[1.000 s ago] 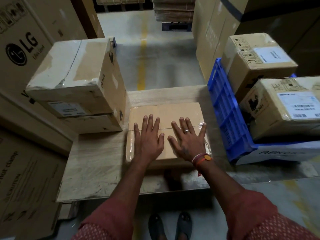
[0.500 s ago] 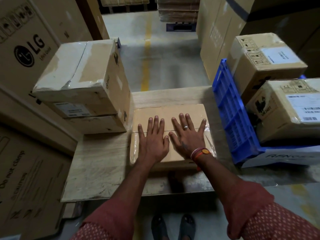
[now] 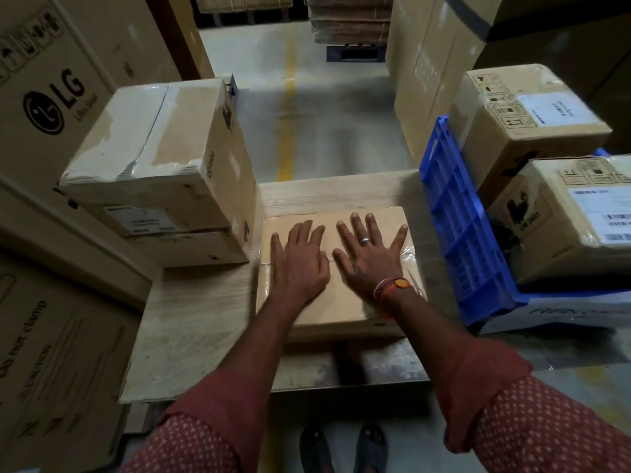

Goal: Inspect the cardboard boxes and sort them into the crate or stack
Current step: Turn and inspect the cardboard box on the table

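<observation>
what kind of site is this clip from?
Most likely a warehouse or stockroom: tall LG appliance cartons, a blue crate holding labelled boxes, and a concrete floor with a yellow aisle line.

A grey, glossy concrete floor (image 3: pixel 327 107) with a worn yellow painted stripe (image 3: pixel 288 107) runs away from a pale wooden tabletop (image 3: pixel 201 322) between tall brown cardboard cartons, one printed with an LG logo (image 3: pixel 58 97), toward a dim far end with stacked wooden pallets (image 3: pixel 350 20).
</observation>
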Motion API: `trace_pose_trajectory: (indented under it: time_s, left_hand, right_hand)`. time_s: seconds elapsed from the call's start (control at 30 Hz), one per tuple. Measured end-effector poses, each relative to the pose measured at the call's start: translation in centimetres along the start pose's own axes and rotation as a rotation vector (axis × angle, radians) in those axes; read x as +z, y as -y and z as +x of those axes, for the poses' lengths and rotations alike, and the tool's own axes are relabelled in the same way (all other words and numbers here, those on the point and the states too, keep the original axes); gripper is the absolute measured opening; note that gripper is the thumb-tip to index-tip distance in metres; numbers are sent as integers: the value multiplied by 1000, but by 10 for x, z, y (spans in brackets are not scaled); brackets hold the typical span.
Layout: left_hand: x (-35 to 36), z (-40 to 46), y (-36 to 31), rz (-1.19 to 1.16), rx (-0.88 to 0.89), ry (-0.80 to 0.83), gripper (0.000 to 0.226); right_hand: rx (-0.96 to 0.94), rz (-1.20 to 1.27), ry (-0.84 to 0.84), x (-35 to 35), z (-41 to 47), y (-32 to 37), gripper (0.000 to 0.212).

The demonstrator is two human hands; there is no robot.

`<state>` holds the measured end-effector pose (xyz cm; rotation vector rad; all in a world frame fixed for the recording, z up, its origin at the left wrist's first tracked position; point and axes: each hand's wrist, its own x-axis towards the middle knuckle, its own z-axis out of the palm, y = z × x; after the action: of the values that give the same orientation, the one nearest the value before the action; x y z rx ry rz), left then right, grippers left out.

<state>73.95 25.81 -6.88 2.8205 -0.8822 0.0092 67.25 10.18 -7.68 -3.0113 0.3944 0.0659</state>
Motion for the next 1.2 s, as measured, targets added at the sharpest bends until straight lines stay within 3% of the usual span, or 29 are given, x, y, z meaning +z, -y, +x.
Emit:
trace_pose_trajectory:
  time_s: [0.23, 0.33, 0.43, 0.5, 0.67, 0.77, 0.9, 1.03, 1.2]
  left_hand:
    - [8, -1, 12, 11, 14, 29, 72]
    - [3, -2, 21, -32, -69, -22, 72]
    - [4, -10, 25, -153, -354, -57, 92]
    - [3, -11, 20, -238, -469, -66, 101]
    - [-9, -12, 13, -524, -534, -209, 85]
    - [-26, -16, 12, -642, -561, -370, 75]
    - [-57, -19, 20, -734, -566, -554, 72]
    - [-65, -47, 20, -733, -571, -568, 65]
    - [-41, -87, 9, -789, -548, -572, 47]
  right_hand:
    - [-9, 23, 33, -4, 0, -1, 66]
    - [2, 70, 27, -6, -3, -10, 66]
    - [256, 203, -31, -6, -15, -28, 75]
    - [452, 424, -56, -11, -24, -35, 86]
    - [478, 831, -213, -29, -37, -36, 88]
    - [530, 899, -391, -38, -41, -32, 83]
    - [433, 965, -626, -53, -44, -23, 79]
    - [350, 1039, -656, -44, -66, -26, 67]
    - [338, 1095, -663, -13, -98, -32, 69]
